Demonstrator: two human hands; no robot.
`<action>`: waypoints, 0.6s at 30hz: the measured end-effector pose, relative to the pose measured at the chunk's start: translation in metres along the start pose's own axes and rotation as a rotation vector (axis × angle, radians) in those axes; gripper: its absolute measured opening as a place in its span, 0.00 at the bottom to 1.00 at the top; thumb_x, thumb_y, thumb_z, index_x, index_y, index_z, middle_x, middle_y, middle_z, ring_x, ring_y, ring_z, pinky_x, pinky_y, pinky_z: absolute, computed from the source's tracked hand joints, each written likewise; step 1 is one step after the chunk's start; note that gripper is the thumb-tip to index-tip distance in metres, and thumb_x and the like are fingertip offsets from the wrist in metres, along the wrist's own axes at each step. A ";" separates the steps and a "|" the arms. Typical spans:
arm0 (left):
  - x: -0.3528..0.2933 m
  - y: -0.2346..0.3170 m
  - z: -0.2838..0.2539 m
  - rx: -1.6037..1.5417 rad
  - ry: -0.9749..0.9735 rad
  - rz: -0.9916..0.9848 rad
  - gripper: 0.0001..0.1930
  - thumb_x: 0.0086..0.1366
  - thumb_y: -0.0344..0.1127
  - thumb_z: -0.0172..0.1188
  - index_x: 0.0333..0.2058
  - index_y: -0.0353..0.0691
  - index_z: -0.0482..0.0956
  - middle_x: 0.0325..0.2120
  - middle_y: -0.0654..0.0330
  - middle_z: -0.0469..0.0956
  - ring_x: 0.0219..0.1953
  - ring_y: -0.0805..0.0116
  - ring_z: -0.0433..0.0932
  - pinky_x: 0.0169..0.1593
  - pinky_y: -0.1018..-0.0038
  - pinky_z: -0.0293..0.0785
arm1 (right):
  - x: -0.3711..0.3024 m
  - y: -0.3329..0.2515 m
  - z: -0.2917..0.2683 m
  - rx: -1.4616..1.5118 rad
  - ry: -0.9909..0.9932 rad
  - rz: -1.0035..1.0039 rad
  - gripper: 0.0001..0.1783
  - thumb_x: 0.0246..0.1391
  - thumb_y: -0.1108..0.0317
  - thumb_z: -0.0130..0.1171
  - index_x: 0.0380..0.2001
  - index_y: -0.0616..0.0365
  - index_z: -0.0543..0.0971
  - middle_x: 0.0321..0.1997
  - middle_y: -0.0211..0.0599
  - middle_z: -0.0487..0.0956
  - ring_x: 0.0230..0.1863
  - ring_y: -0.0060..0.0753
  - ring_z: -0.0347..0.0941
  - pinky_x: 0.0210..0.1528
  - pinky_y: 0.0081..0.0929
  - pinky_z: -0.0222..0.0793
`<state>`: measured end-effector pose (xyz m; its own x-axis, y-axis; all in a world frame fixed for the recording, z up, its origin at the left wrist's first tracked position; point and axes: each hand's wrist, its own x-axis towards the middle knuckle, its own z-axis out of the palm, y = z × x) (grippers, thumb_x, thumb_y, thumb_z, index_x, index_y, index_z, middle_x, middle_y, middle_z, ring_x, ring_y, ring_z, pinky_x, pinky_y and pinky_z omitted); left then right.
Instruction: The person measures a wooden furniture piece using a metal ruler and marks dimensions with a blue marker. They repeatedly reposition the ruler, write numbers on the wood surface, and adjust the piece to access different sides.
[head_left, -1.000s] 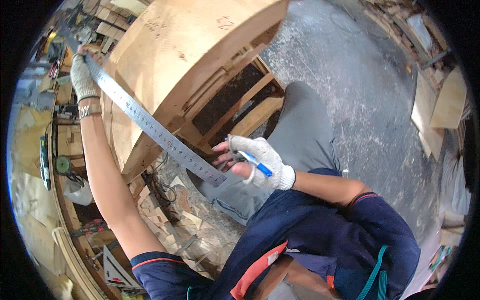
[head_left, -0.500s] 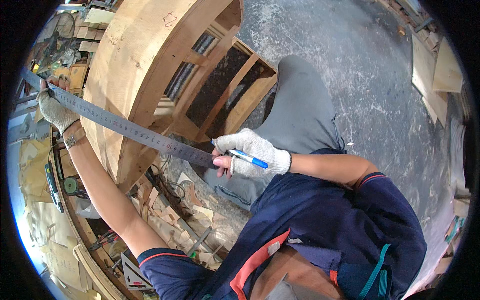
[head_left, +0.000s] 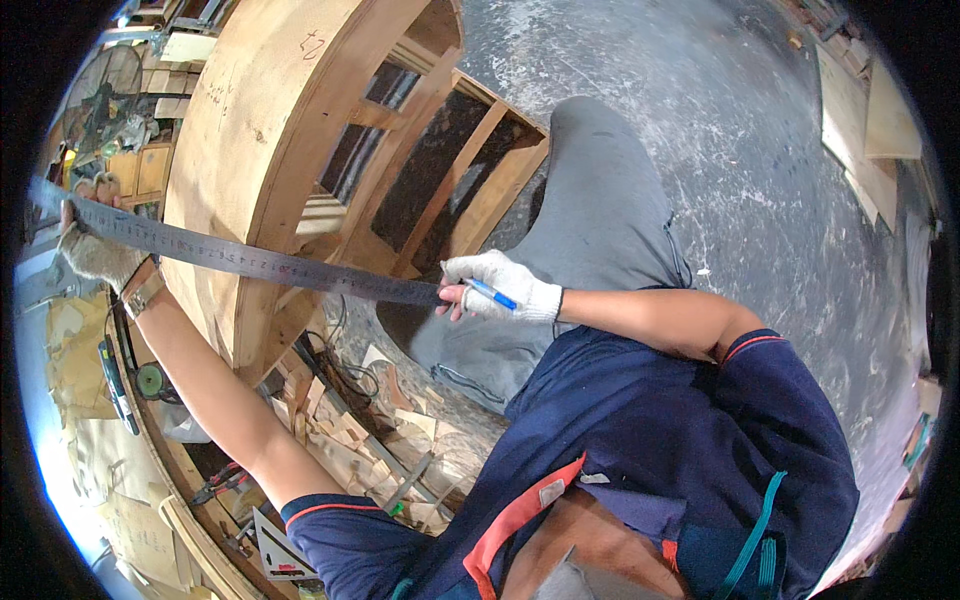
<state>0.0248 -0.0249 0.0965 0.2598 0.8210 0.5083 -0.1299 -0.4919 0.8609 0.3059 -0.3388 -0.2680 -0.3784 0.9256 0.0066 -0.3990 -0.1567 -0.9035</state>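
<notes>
A long steel ruler [head_left: 250, 262] stretches across a curved wooden board [head_left: 255, 140]. My left hand [head_left: 95, 245], in a worn glove, grips the ruler's far end at the left. My right hand [head_left: 495, 287], in a white glove, pinches the ruler's near end and also holds a blue pen [head_left: 492, 294] between its fingers. The ruler lies almost level across the picture, over the board and the wooden frame [head_left: 440, 190] behind it.
My grey trouser leg [head_left: 600, 220] stands on a dusty concrete floor [head_left: 750, 150]. Wood offcuts and cables [head_left: 370, 420] lie below the board. Tools and a workbench edge [head_left: 130, 380] sit at the left. Flat boards [head_left: 860, 130] lean at the far right.
Both hands have swung the ruler from a steep diagonal to nearly level; my left hand dropped down and to the left, and my right hand stayed close to my knee.
</notes>
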 end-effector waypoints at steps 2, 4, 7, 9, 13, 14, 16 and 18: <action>0.004 0.021 -0.020 -0.041 -0.063 -0.033 0.15 0.72 0.44 0.51 0.32 0.37 0.71 0.27 0.60 0.67 0.29 0.66 0.64 0.35 0.70 0.65 | 0.005 0.012 -0.001 0.096 0.054 0.081 0.13 0.70 0.61 0.57 0.36 0.60 0.76 0.37 0.38 0.85 0.35 0.27 0.85 0.31 0.25 0.79; -0.003 0.034 0.011 -0.031 -0.025 0.006 0.15 0.72 0.44 0.52 0.33 0.37 0.73 0.28 0.60 0.69 0.31 0.65 0.66 0.37 0.68 0.67 | 0.010 0.018 -0.007 0.200 0.117 0.171 0.13 0.70 0.58 0.57 0.39 0.59 0.74 0.41 0.38 0.85 0.39 0.31 0.85 0.33 0.25 0.80; -0.028 0.065 0.009 0.367 0.032 0.237 0.16 0.73 0.41 0.51 0.39 0.31 0.77 0.36 0.52 0.78 0.39 0.59 0.76 0.46 0.60 0.75 | 0.017 0.026 -0.010 0.324 0.244 0.170 0.15 0.70 0.57 0.57 0.45 0.59 0.73 0.47 0.41 0.83 0.42 0.33 0.85 0.34 0.27 0.81; -0.069 0.067 0.070 1.060 0.137 0.542 0.17 0.73 0.40 0.53 0.42 0.28 0.79 0.39 0.48 0.81 0.43 0.57 0.80 0.50 0.62 0.78 | 0.027 0.029 -0.017 0.449 0.360 0.214 0.19 0.70 0.53 0.57 0.49 0.59 0.73 0.53 0.42 0.81 0.49 0.33 0.83 0.41 0.30 0.81; -0.141 0.090 0.130 1.545 0.151 0.708 0.18 0.74 0.41 0.55 0.39 0.28 0.80 0.35 0.47 0.81 0.39 0.62 0.82 0.51 0.62 0.83 | 0.059 0.042 -0.025 0.561 0.563 0.216 0.13 0.70 0.58 0.57 0.45 0.58 0.75 0.44 0.36 0.81 0.35 0.31 0.80 0.35 0.31 0.79; -0.157 0.096 0.130 1.289 0.110 0.616 0.18 0.75 0.43 0.56 0.37 0.29 0.80 0.33 0.49 0.79 0.35 0.63 0.81 0.49 0.62 0.84 | 0.070 0.040 -0.025 0.551 0.629 0.239 0.12 0.69 0.60 0.57 0.44 0.58 0.76 0.42 0.35 0.81 0.32 0.31 0.79 0.33 0.32 0.79; -0.184 0.096 0.141 0.823 0.091 0.478 0.20 0.75 0.46 0.57 0.35 0.31 0.79 0.31 0.53 0.77 0.31 0.64 0.79 0.45 0.65 0.84 | 0.105 0.050 -0.030 0.158 0.739 0.275 0.12 0.67 0.60 0.56 0.40 0.59 0.77 0.37 0.34 0.80 0.29 0.33 0.77 0.31 0.34 0.77; -0.205 0.060 0.208 0.884 0.481 0.584 0.23 0.76 0.49 0.56 0.35 0.29 0.79 0.28 0.57 0.77 0.27 0.66 0.75 0.37 0.71 0.79 | 0.149 0.077 -0.042 -0.098 0.882 0.271 0.14 0.66 0.58 0.55 0.38 0.60 0.78 0.35 0.35 0.80 0.28 0.34 0.76 0.31 0.36 0.75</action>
<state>0.1625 -0.2828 0.0390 -0.0342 0.3349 0.9417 0.6524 -0.7063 0.2749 0.2535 -0.1988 -0.3546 0.3399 0.7952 -0.5021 -0.3024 -0.4132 -0.8590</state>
